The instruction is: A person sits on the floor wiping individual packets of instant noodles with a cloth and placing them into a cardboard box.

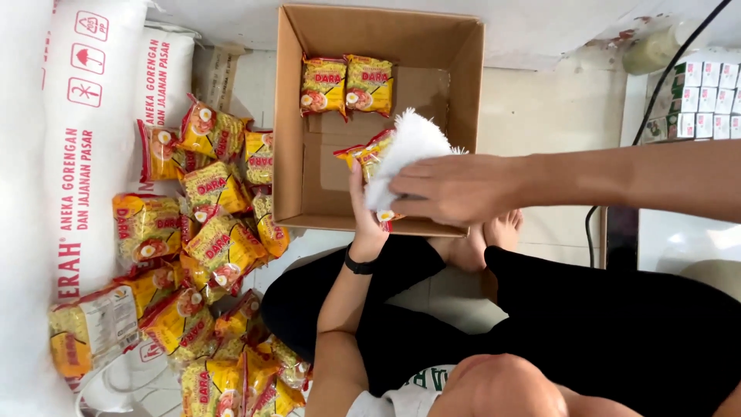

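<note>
Left hand (364,224) fingers grip noodle packet (369,154); right hand (451,188) presses white cloth (405,150) on it (over cardboard box (309,185)).

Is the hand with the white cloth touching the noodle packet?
Touching. The head view shows the right hand pressing the white cloth onto the noodle packet, which the left hand holds from below.

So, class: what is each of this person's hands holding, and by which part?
The left hand grips a yellow-and-red noodle packet by its lower end, from underneath. The right hand presses a white cloth flat against the packet's face.
</note>
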